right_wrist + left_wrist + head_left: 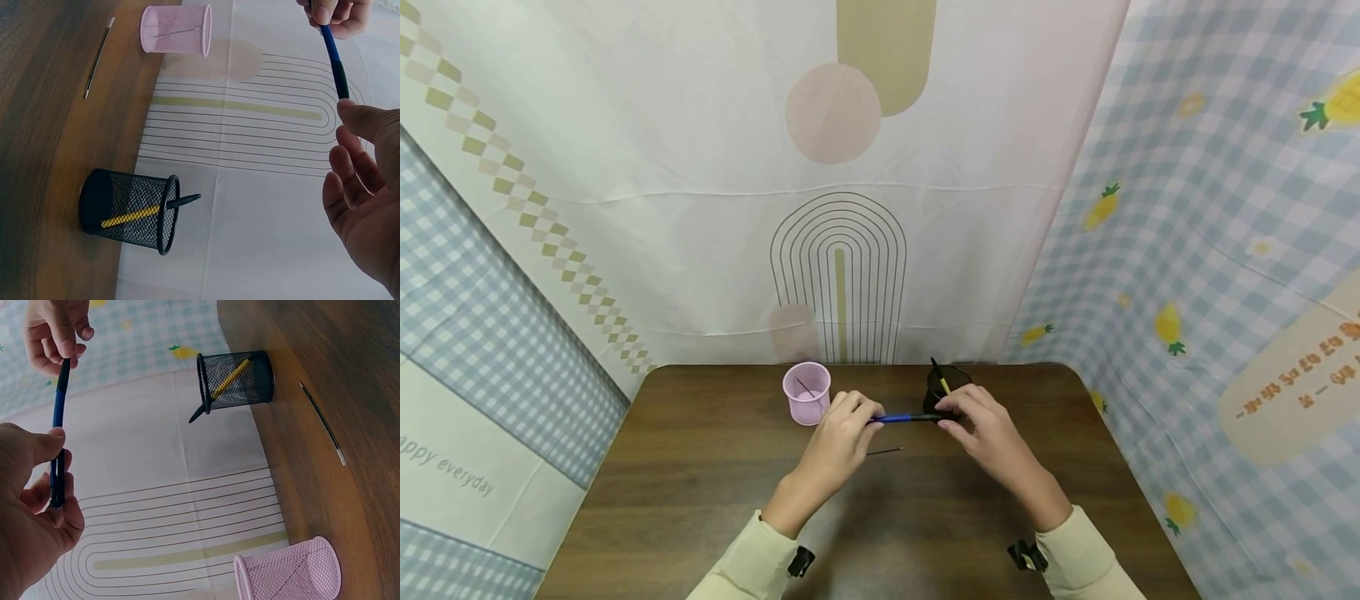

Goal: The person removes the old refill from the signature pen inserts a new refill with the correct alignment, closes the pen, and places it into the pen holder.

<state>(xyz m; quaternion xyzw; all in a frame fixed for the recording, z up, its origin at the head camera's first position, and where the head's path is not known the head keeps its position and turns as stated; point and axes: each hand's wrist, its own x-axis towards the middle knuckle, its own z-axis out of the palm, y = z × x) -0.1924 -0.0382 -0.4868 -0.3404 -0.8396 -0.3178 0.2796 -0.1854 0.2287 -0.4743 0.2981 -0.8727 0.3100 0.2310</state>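
Observation:
Between both hands a blue pen [897,418] with a black grip section is held level above the table. My left hand [841,435] pinches its blue clip end between thumb and fingers. With thumb and fingertips my right hand [988,433] pinches the black tip end. On the table below lies a thin ink refill [322,422] with a clear end. Behind the right hand stands a black mesh pen cup [129,209] holding a yellow and black pen [132,216]. A pink mesh cup [807,400] stands beyond the left hand, with a thin dark stick [177,32] inside.
The brown wooden table [700,483] ends at a white patterned cloth [715,250] hung along its back edge. A blue checked cloth [1150,350] with pineapples hangs on the right side.

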